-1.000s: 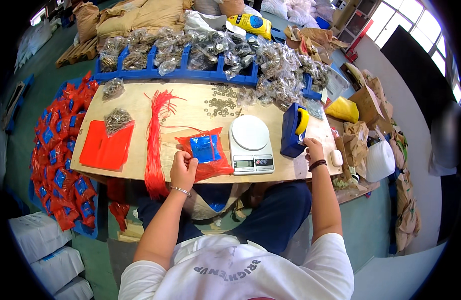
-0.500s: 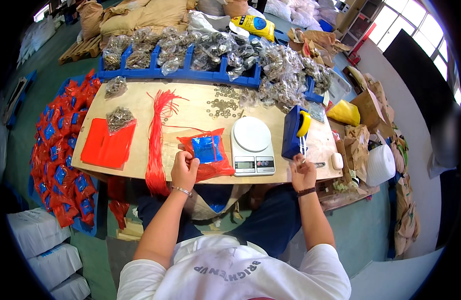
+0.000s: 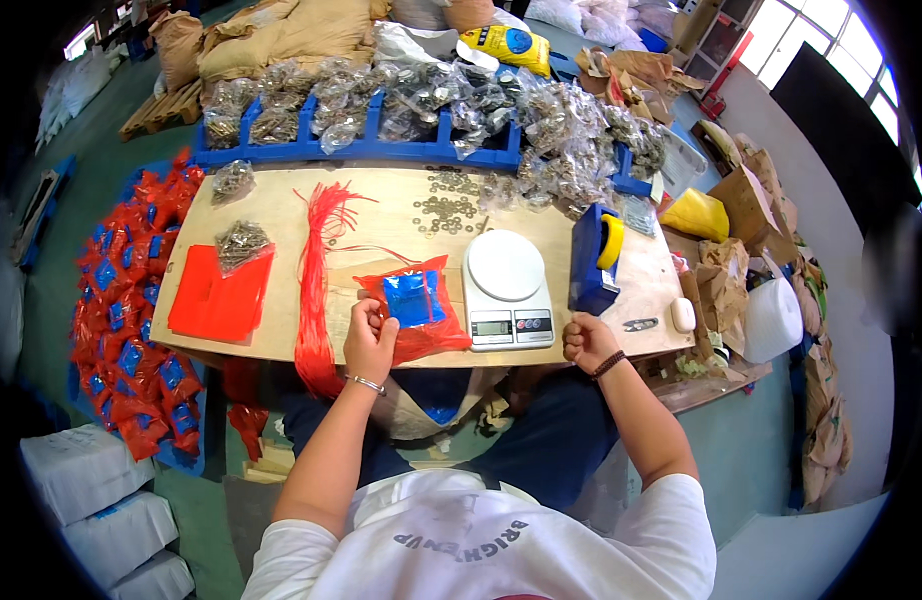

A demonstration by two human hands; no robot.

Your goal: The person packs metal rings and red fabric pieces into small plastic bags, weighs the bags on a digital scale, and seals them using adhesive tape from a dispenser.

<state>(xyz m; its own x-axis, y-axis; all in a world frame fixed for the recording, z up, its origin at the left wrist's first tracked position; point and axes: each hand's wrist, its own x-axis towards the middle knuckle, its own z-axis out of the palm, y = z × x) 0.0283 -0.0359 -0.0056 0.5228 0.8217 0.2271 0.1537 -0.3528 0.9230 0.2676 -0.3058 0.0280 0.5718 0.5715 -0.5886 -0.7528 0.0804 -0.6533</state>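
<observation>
A red plastic bag (image 3: 436, 330) with a blue packet (image 3: 412, 298) inside lies flat at the table's front edge. My left hand (image 3: 371, 338) pinches the bag's lower left edge between thumb and fingers. Just right of the bag stands a white kitchen scale (image 3: 506, 285) with an unloaded round plate. My right hand (image 3: 591, 343) is closed, right of the scale and just below a blue tape dispenser (image 3: 593, 262) that carries a yellow-cored roll (image 3: 611, 242). What the right fingers hold, if anything, is hidden.
Left on the table are red bags (image 3: 219, 295), a bag of screws (image 3: 243, 246) and red ties (image 3: 321, 290). Loose washers (image 3: 447, 213) lie behind the scale. Blue bins (image 3: 361, 150) line the back. Filled red bags (image 3: 131, 330) are heaped at left. A small cutter (image 3: 641, 324) lies at right.
My right hand has moved left and down from the tape dispenser's front, its fingers now closed. The white strip seen at the dispenser no longer shows there. My left hand keeps its hold.
</observation>
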